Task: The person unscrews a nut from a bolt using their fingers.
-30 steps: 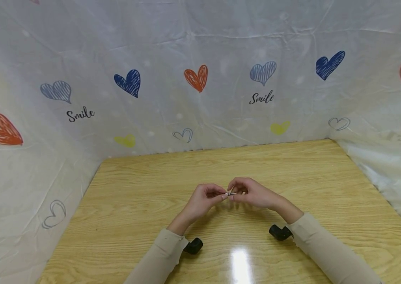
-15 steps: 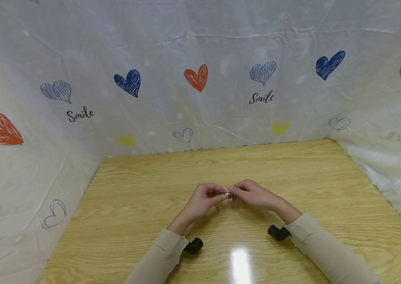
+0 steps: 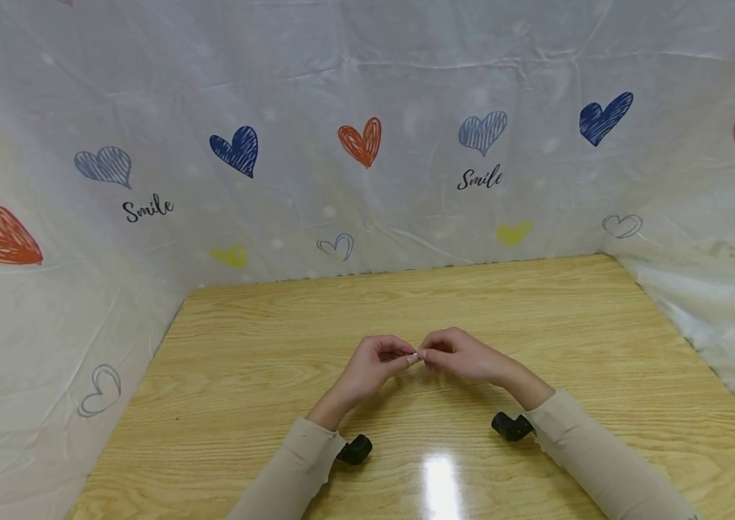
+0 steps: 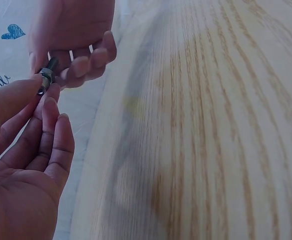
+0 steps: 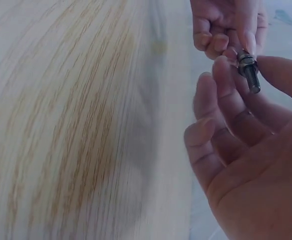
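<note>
A small dark metal bolt (image 5: 253,82) with a nut (image 5: 246,62) on its thread is held between my two hands above the table. My left hand (image 3: 367,367) pinches the bolt's head end between thumb and index finger. From the other side my right hand (image 3: 467,357) has its thumb and index fingertips on the nut, the threaded end pointing toward its palm. The other fingers of both hands are loosely bent. In the head view, fingertips cover nearly all of the bolt; the left wrist view shows the nut and thread (image 4: 48,74) between the hands.
A wood-grain table (image 3: 263,404) lies below the hands. White sheeting (image 3: 406,209) printed with hearts and "Smile" closes off its back and sides. A black wrist camera mount (image 3: 355,450) hangs by the left sleeve, another black mount (image 3: 512,426) by the right.
My right fingers have shifted their grip around the nut, opening out and coming together again. The bolt's shank, visible from the head earlier, is now mostly covered. My left hand stays still.
</note>
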A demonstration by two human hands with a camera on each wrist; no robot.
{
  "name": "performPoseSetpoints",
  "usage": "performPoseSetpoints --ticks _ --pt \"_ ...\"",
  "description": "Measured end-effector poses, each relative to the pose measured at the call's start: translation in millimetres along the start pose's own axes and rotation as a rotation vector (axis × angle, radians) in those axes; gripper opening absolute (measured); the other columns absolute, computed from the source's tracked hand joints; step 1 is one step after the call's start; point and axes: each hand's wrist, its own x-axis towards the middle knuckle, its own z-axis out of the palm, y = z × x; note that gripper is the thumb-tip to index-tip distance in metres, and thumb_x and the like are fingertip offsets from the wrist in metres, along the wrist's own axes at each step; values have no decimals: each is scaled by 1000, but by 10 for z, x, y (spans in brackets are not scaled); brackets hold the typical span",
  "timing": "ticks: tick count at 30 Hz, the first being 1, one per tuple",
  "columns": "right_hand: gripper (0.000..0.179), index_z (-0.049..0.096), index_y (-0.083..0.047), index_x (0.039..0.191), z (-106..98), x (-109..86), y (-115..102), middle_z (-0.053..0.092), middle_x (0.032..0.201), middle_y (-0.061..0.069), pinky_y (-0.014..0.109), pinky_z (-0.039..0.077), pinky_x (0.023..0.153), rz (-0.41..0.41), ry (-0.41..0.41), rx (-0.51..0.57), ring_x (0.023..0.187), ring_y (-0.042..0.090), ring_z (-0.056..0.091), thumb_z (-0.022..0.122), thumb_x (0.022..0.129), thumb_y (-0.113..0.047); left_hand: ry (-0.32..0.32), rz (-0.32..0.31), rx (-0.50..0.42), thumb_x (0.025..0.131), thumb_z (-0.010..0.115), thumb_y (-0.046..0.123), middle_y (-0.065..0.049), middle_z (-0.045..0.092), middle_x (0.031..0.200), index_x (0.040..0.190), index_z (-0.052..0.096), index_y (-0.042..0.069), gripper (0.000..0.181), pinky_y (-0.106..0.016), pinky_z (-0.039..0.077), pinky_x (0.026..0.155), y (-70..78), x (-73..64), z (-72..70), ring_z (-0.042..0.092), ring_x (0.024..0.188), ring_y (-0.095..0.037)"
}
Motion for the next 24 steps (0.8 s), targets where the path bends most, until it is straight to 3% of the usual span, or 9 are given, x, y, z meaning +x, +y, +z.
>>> performPoseSetpoints --ticks 6,14,19,24 --pt "16 70 -4 113 9 1 -8 71 105 17 35 55 81 -24 67 13 96 31 67 68 101 -13 9 -10 -17 98 72 14 -9 73 104 106 76 4 13 -47 56 80 -1 -16 3 68 96 -40" --pt "20 68 -5 112 21 0 -27 68 104 10 36 57 84 -28 130 32 96 25 65 75 94 -10 6 -1 -22 98 72 13 -10 73 105 107 75 4 13 -48 56 81 10 -14 10 67 97 -41" --pt "20 71 -6 116 15 -2 -18 71 105 11 38 57 79 -26 129 -23 93 30 68 67 102 -19 4 -4 -32 98 72 14 -11 73 106 108 75 4 14 -50 56 82 5 -14 9 68 98 -41" --pt "34 76 -3 103 18 7 -24 73 95 17 35 54 70 -5 122 -52 84 36 67 53 109 -27 12 2 -27 98 72 16 -11 72 108 108 75 4 16 -50 56 80 7 -16 13 67 98 -40"
